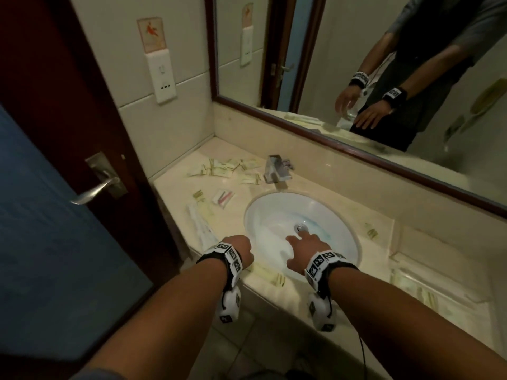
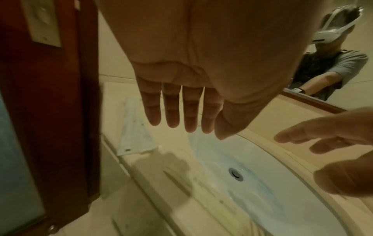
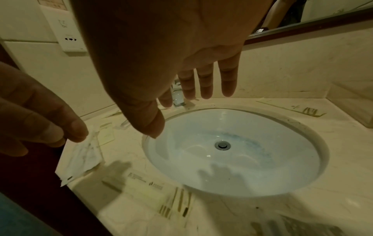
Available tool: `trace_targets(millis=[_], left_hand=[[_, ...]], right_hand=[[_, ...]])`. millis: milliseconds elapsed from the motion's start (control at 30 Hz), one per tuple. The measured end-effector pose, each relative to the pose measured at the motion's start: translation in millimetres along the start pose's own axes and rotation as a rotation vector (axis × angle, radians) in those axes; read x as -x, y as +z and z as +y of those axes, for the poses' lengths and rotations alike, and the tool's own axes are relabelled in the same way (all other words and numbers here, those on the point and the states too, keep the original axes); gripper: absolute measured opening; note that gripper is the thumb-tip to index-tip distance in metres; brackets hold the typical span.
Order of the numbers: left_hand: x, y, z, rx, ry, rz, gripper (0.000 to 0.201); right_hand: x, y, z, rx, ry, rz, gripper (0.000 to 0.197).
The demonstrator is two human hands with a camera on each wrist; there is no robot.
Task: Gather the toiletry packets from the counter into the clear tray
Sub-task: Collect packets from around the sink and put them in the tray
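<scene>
**Both hands empty over the sink**

Left hand (image 2: 201,63): fingers (image 2: 171,108) straight, slightly spread, holding nothing, above the desk (image 1: 175,185) edge left of the sink (image 1: 277,215). Right hand (image 3: 161,47): fingers (image 3: 228,79) extended, empty, over the sink. Toiletry packets (image 1: 219,168) scattered behind-left of the sink, beside the faucet (image 1: 277,168); more at its front rim. Clear tray (image 1: 428,292) right of the sink, blurred, contents unclear. Mirror (image 1: 356,64) behind the sink, door (image 1: 41,215) at left.
</scene>
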State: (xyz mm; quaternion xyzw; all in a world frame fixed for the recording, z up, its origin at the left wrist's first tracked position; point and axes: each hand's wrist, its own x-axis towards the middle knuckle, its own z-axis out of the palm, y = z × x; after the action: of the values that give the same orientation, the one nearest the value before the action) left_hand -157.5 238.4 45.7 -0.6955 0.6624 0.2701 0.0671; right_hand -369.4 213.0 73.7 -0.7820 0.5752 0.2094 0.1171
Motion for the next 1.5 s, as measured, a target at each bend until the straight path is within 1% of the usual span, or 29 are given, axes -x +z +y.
trace_targets(millis=[100, 200, 367, 433, 567, 667, 800, 933, 1067, 1167, 1267, 1433, 1467, 1500], left_hand=[[6, -1, -31, 0.010, -0.046, -0.010, 0.028], [7, -3, -55, 0.013, -0.073, -0.009, 0.034], [-2, -6, -79, -0.008, -0.121, -0.051, 0.028], [-9, -7, -84, -0.007, -0.135, -0.073, 0.029], [-31, -21, -91, -0.001, -0.144, -0.068, 0.036], [-47, -46, -97, -0.006, -0.170, -0.050, 0.039], [-76, -77, -108, -0.027, -0.160, -0.029, 0.039], [-103, -90, -114, -0.020, -0.178, -0.025, 0.037], [-123, -96, -119, 0.000, -0.197, -0.038, 0.039], [-137, -102, -120, 0.010, -0.180, -0.030, 0.040], [-154, -107, -123, 0.007, -0.176, -0.028, 0.040], [-192, -110, -127, -0.039, -0.159, -0.060, 0.038], [-200, -110, -126, -0.052, -0.148, -0.063, 0.040], [-208, -110, -127, -0.051, -0.145, -0.056, 0.045]], right_hand=[[-3, 0, -20, 0.028, 0.010, -0.004, 0.072], [-11, -1, -34, 0.031, 0.013, -0.016, 0.071], [-32, 0, -55, 0.044, -0.016, -0.040, 0.070], [-43, 1, -63, 0.052, -0.030, -0.055, 0.070], [-78, -4, -74, 0.036, -0.078, -0.066, 0.068], [-110, -17, -81, -0.010, -0.095, -0.059, 0.066], [-155, -39, -88, -0.063, -0.110, -0.053, 0.067], [-191, -49, -91, -0.098, -0.120, -0.059, 0.063], [-210, -49, -91, -0.102, -0.117, -0.108, 0.062], [-223, -49, -87, -0.118, -0.120, -0.143, 0.065], [-238, -54, -84, -0.142, -0.104, -0.148, 0.068], [-260, -65, -88, -0.158, -0.082, -0.143, 0.070], [-265, -67, -89, -0.155, -0.085, -0.144, 0.070], [-271, -68, -90, -0.155, -0.085, -0.143, 0.071]])
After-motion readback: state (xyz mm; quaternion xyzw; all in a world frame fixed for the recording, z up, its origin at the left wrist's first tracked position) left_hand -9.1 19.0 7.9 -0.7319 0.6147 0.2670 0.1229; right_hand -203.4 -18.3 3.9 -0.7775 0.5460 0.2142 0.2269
